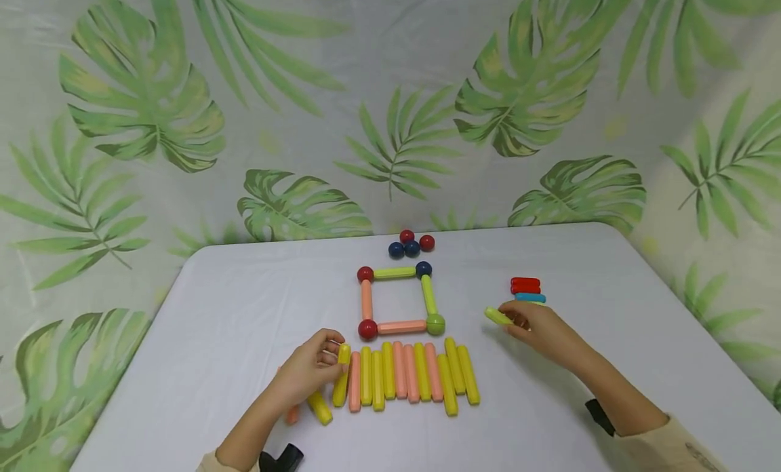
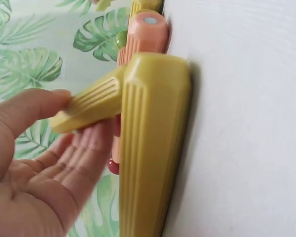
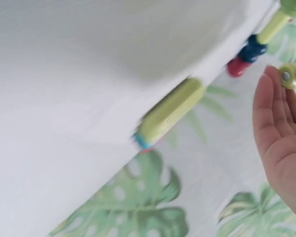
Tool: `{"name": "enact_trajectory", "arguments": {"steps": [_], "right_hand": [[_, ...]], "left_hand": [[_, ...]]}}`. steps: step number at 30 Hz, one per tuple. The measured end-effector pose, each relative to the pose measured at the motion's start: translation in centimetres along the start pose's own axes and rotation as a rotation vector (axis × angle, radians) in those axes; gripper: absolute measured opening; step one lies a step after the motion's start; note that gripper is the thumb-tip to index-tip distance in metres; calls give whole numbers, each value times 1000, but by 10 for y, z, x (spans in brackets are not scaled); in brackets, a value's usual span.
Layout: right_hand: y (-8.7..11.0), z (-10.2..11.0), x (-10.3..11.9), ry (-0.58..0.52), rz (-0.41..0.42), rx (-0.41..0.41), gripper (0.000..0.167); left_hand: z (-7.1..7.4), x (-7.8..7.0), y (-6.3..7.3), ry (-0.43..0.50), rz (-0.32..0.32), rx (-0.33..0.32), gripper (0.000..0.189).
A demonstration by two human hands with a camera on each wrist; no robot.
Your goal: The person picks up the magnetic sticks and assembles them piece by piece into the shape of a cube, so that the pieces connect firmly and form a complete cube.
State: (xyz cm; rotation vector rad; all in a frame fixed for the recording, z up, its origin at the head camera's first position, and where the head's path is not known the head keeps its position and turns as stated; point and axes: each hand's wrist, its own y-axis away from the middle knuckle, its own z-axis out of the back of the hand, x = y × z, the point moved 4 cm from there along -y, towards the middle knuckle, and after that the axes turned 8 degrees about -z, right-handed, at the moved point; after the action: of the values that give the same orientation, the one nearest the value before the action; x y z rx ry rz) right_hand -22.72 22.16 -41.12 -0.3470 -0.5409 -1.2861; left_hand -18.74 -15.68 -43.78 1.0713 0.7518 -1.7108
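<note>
My left hand pinches a yellow stick between thumb and fingers, at the left end of a row of yellow and pink sticks. Another yellow stick lies close by it, large in the left wrist view. My right hand holds a light green stick above the table's right side; its end shows a silvery disc in the right wrist view. Between the hands, beyond the row, lies a square of two light green and two pink sticks, with red balls, a blue ball and a green ball at the corners.
Loose red and dark blue balls cluster near the table's far edge. Red sticks, a blue stick and a light green stick lie just beyond the right hand. A leaf-patterned cloth hangs behind the white table.
</note>
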Motion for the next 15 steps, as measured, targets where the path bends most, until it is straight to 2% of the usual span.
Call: {"name": "enact_trajectory", "arguments": {"steps": [4,8,12,15], "right_hand": [[-21,-12,30,-161,6,23,27],[-47,-31,52,-272,-4,57,26],[-70,-47,66,-287,19,67,23],[-81,-58,71,-262,22,101,20]], "left_hand": [[5,-2,0,75,-23,-62,38],[7,-4,0,93,-56,-55,36],[7,-6,-1,83,-84,-35,35],[8,-6,0,77,-93,-36,34]]}}
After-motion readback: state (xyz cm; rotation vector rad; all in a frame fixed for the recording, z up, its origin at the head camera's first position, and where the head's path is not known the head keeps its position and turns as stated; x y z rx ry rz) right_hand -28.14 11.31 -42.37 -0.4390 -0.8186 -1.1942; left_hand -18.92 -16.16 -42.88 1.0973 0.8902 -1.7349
